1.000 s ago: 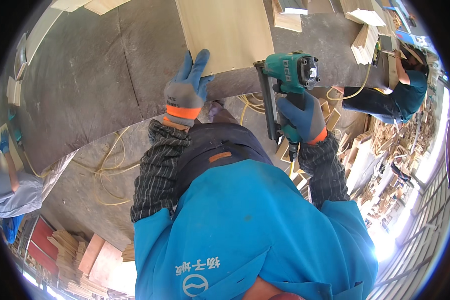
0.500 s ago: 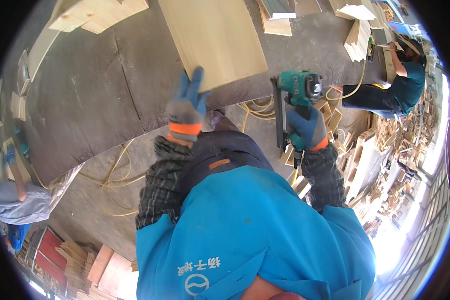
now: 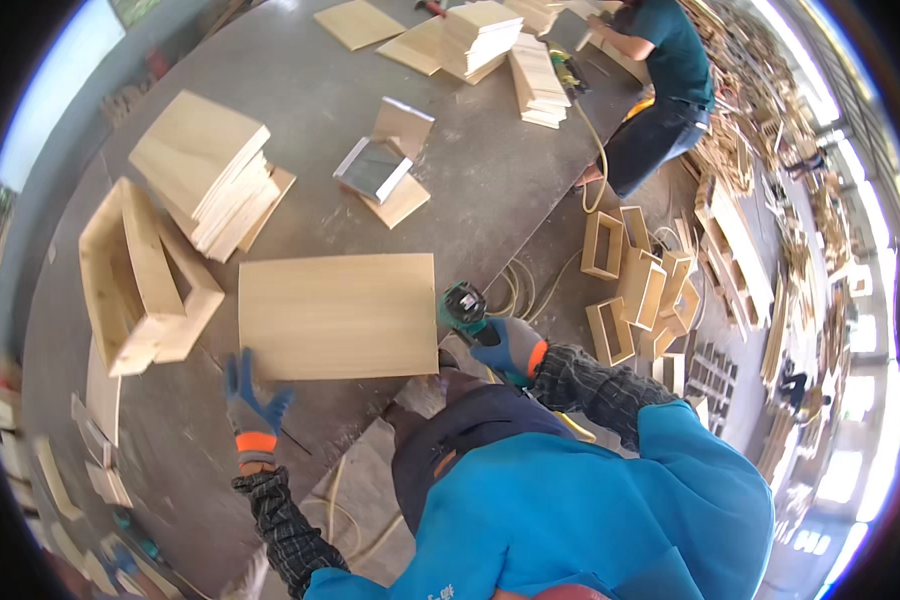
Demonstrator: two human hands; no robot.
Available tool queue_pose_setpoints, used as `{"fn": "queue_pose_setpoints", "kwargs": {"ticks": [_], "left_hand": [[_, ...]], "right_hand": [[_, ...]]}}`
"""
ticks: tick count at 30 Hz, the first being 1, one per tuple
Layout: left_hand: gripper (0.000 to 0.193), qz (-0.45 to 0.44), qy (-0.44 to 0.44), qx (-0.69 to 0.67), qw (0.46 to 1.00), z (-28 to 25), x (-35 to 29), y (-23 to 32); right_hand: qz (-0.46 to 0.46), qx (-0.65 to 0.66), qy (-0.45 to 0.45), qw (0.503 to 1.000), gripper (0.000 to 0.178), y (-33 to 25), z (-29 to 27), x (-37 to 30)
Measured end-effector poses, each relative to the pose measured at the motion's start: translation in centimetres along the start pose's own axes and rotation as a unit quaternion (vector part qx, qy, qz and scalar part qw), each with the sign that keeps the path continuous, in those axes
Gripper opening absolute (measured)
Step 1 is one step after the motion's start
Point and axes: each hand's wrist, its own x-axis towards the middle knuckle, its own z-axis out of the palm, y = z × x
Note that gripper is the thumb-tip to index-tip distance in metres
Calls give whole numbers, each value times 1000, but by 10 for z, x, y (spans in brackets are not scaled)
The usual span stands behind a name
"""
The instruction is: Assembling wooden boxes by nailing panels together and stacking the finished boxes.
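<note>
A rectangular pale wood panel (image 3: 338, 318) lies flat on the dark worktable in front of me. At its near left corner, my left hand (image 3: 255, 405) spreads its gloved fingers, with nothing gripped; whether a fingertip touches the edge I cannot tell. My right hand (image 3: 515, 348), also gloved, is wrapped round the handle of a teal and black nail gun (image 3: 463, 305). The tool's head is beside the panel's right edge, over the table's near edge. Its lower part is hidden behind my hand and sleeve.
Open wooden boxes (image 3: 120, 270) and a board stack (image 3: 205, 160) stand left. Beyond the panel is a small grey-lined wooden piece (image 3: 372, 168). Several box frames (image 3: 630, 285) and a yellow hose (image 3: 530, 290) lie on the floor at right. A co-worker (image 3: 675, 60) bends over the far table end.
My view has swung, showing more of the tabletop. The panel now lies squarer to me. My left hand has shifted to its near left corner, and the nail gun is closer to its right edge.
</note>
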Motion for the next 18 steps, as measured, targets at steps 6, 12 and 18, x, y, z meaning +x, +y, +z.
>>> {"fn": "queue_pose_setpoints", "kwargs": {"ticks": [6, 12, 18], "left_hand": [[74, -44, -19, -131, 990, 40, -42, -48], [54, -164, 3, -50, 985, 25, -105, 9], [54, -163, 43, 1, 986, 43, -120, 50]], "right_hand": [[-4, -23, 4, 1000, 52, 8, 17, 10], [-89, 105, -26, 990, 40, -17, 4, 87], [-195, 55, 18, 979, 25, -104, -2, 79]]}}
